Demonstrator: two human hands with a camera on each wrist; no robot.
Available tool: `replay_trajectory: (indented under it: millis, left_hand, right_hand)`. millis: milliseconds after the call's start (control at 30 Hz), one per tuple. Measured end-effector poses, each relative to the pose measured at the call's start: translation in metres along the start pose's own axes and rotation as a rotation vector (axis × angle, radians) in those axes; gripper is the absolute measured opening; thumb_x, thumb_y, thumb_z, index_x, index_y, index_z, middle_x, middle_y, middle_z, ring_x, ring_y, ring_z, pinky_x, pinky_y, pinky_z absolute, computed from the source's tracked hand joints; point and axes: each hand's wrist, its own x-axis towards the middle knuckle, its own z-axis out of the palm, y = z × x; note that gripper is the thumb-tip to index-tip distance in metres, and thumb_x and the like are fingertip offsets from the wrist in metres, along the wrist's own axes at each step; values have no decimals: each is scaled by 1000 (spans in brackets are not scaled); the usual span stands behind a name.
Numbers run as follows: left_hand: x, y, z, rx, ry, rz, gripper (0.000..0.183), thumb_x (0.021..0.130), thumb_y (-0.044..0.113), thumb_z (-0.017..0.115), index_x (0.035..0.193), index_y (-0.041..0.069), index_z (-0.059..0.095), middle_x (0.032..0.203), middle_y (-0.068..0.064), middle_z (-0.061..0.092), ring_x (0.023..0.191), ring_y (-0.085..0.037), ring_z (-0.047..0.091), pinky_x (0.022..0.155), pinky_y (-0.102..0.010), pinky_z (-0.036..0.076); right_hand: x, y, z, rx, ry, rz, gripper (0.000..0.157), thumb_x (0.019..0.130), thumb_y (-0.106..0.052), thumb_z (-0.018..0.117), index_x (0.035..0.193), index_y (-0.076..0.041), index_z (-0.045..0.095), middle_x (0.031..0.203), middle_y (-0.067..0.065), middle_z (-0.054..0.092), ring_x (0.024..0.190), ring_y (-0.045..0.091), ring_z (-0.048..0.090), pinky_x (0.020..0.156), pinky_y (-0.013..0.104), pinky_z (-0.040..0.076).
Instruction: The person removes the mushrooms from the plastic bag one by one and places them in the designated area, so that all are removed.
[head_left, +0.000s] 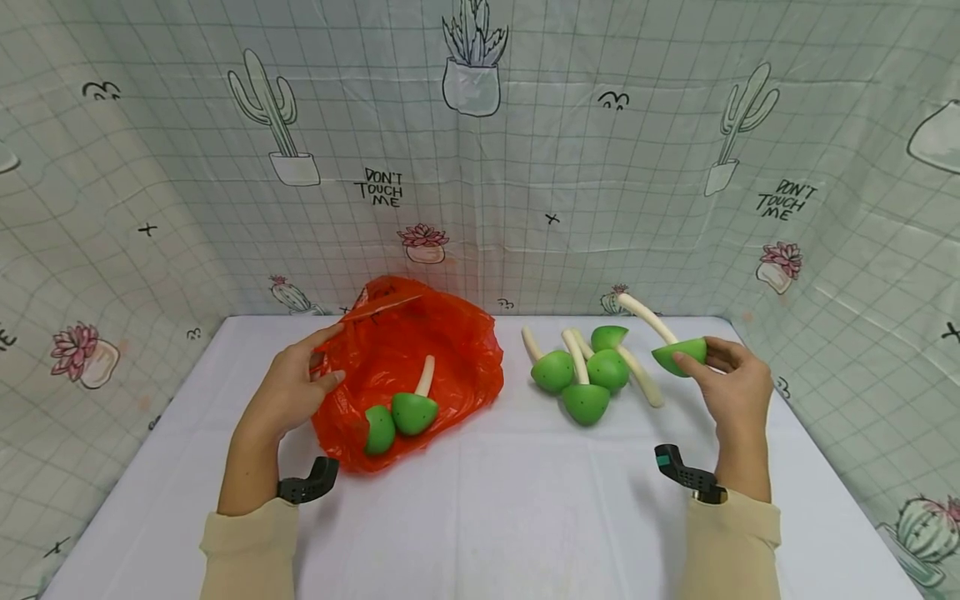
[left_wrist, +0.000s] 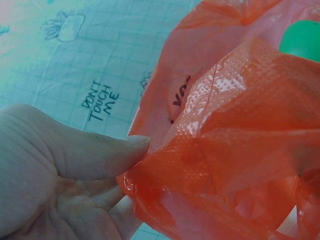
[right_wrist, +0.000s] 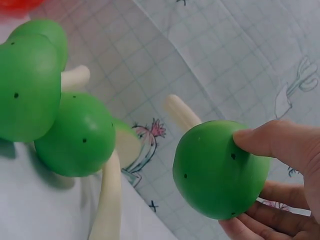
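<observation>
My left hand (head_left: pixel 288 385) pinches the left edge of a red plastic bag (head_left: pixel 465 350); in the left wrist view the thumb (left_wrist: pixel 107 155) lies over the bag's rim. Inside the open bag lie a green toy mushroom (head_left: pixel 415 412) with a pale stem and another green cap (head_left: pixel 379 430), partly covered by the red film. On the right, my right hand (head_left: pixel 738 392) holds a toy mushroom (head_left: pixel 678 357) by its black-dotted green cap, above the table, with its stem pointing up and left. The right wrist view shows thumb and fingers on either side of that cap (right_wrist: pixel 220 170).
Several more green mushrooms (head_left: pixel 587 403) lie in a close group on the white table (head_left: pixel 510 517), between the bag and my right hand. Some stems cross one another. A grid-patterned cloth (head_left: pixel 525 167) with cactus drawings hangs behind the table and at both sides.
</observation>
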Motion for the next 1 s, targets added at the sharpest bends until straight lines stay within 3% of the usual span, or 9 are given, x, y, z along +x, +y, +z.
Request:
replay_trajectory:
  millis: [233, 433, 667, 1000]
  left_hand:
    - [1, 1, 0, 0, 1, -11, 70, 101, -5, 61, 164, 2, 32, 164, -29, 34, 145, -52, 39, 107, -61, 47]
    - [1, 1, 0, -9, -4, -20, 70, 102, -4, 61, 165, 3, 31, 163, -29, 34, 145, -52, 40, 107, -61, 48]
    - [0, -1, -1, -12, -2, -6, 70, 101, -5, 61, 164, 1, 32, 163, -30, 35, 145, -51, 40, 109, -62, 46]
    - [0, -1, -1, -9, 1, -2, 69, 101, -5, 60, 164, 2, 32, 163, -30, 35, 145, -51, 40, 109, -61, 46]
  right_hand:
    - [7, 11, -7, -14, -25, 48, 70, 93, -36, 81, 153, -12, 55, 132, 2, 65, 119, 12, 58, 95, 29, 48]
    - [11, 21, -12, -45, -48, 53, 72, 94, -37, 79, 154, -7, 53, 143, 11, 62, 118, 13, 59, 103, 36, 50]
    - [13, 33, -12, -88, -66, 70, 70, 94, -36, 79, 151, -4, 56, 140, 14, 63, 106, 6, 57, 102, 39, 49]
    - [14, 40, -18, -93, -110, 110, 70, 94, -36, 78, 152, -4, 54, 139, 12, 62, 113, 12, 54, 92, 27, 48]
